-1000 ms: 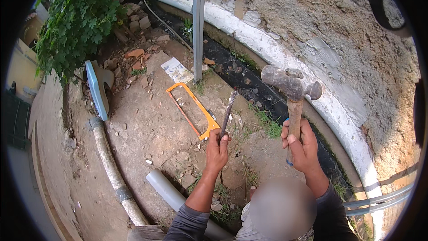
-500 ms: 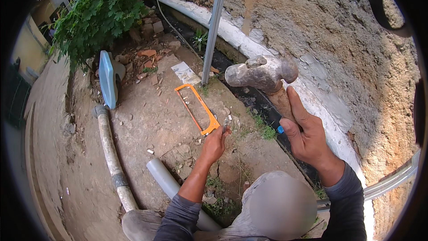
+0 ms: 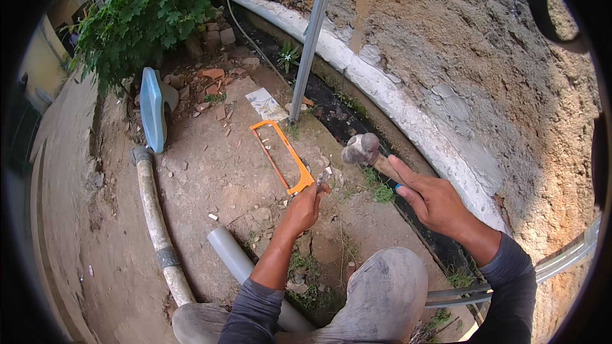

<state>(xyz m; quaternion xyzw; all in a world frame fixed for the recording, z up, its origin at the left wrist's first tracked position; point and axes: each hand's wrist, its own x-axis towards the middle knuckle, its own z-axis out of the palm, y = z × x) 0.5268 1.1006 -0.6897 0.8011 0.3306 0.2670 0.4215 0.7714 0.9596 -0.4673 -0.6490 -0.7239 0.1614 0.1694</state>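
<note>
My right hand [image 3: 437, 202] grips a hammer by its wooden handle, thumb and forefinger laid along it. The hammer's worn, greyish head [image 3: 361, 148] is up and to the right of my left hand [image 3: 301, 211]. My left hand is low over the dirt, fingers closed around a small piece with grey and reddish-brown parts [image 3: 325, 188]; its kind does not show. Just beyond those knuckles lies an orange hacksaw [image 3: 290, 156], its handle end touching or nearly touching my fingers; I cannot tell which.
A grey plastic pipe [image 3: 233, 251] and a dirty white pipe [image 3: 156, 216] lie at left. A metal profile [image 3: 312, 44] stands beside a dark drainage channel [image 3: 338, 118] along the rough wall [image 3: 446, 38]. A light blue basin-like piece [image 3: 153, 111] stands near rubble and a leafy bush [image 3: 153, 19].
My right hand has swung the hammer head down and toward my left hand. My left hand and the hacksaw stay nearly where they were.
</note>
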